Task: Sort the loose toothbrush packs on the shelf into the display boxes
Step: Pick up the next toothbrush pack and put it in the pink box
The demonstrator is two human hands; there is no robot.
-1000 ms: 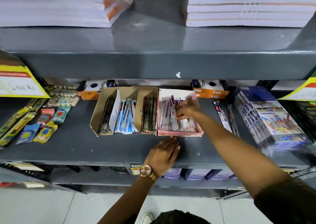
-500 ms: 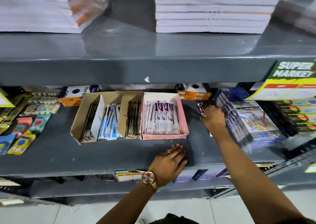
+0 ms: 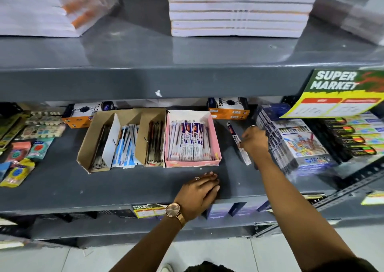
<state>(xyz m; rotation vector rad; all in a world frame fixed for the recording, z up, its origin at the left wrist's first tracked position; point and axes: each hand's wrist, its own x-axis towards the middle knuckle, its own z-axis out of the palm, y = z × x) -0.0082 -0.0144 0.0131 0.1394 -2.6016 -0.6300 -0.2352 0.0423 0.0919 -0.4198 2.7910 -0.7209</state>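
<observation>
Right hand point(image 3: 255, 140) reached out right of the pink display box point(image 3: 215, 138), knuckles up, fingers curled down onto a loose toothbrush pack point(image 3: 234, 133); whether they pinch it cannot be told. Pack lies flat on the grey metal shelf point(image 3: 62, 184), long, thin, glossy. Left hand point(image 3: 199, 192) flat in front of the pink box, fingers pressed together, holding nothing. Pink box is card, filled with similar packs. Brown cardboard boxes point(image 3: 95, 138) adjoin its left side.

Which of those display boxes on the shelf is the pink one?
The pink box is the rightmost of the row, nearest the right hand. The boxes to its left are plain brown cardboard.
</observation>
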